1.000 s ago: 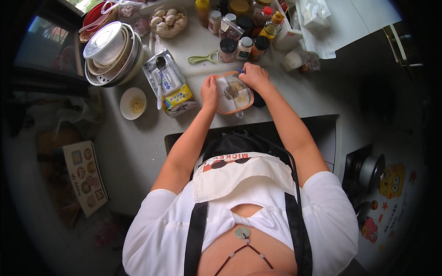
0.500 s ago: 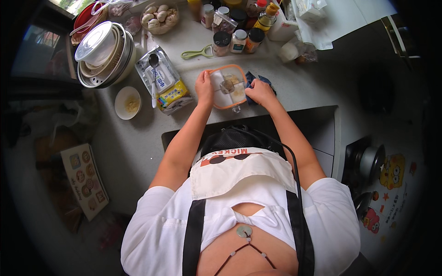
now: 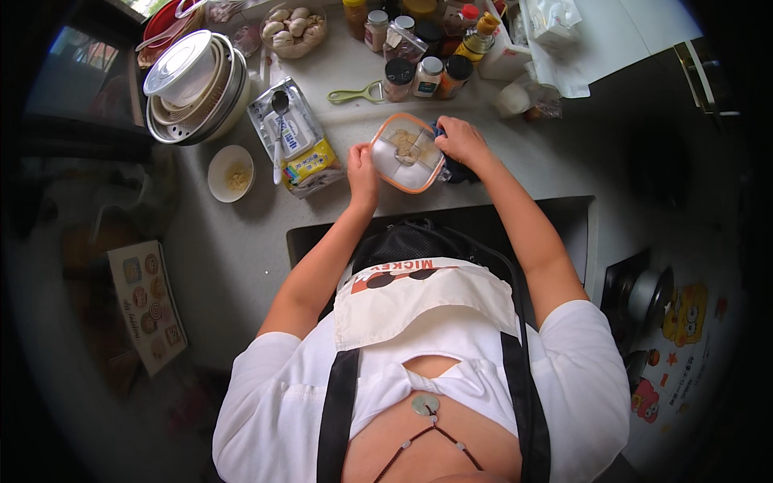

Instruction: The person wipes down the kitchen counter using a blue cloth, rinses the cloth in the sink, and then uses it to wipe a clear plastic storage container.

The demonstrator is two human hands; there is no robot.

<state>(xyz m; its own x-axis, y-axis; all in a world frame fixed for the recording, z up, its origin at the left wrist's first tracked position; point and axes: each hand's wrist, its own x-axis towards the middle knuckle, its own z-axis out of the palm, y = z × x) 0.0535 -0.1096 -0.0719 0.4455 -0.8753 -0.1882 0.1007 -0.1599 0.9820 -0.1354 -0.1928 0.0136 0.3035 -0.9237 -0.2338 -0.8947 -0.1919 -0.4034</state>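
Note:
A clear divided seasoning box with an orange rim (image 3: pixel 414 192) lies turned at an angle on the counter before me. Several compartments hold white powder and pale brown granules. My left hand (image 3: pixel 363 175) is closed on the box's left side, fingers at the rim. At the right side, my right hand (image 3: pixel 462 145) pinches a dark blue cloth (image 3: pixel 462 171) against the rim. Part of the cloth hangs below that hand, and its fingertips are partly hidden. A small clear clasp sticks out from the box near the cloth.
Left of the box lie a silver and yellow packet (image 3: pixel 310 165) with a spoon (image 3: pixel 279 133) on it, and a white bowl (image 3: pixel 231 173) with yellowish bits. Behind are a green peeler (image 3: pixel 354 94), spice jars (image 3: pixel 427 76), garlic (image 3: pixel 294 32) and stacked bowls (image 3: pixel 181 72). A dark sink (image 3: pixel 555 213) is nearest me.
The box has turned counterclockwise, its clasp swinging from the near side to the right. My right hand has moved up along the rim with the cloth; my left hand stays at the left side.

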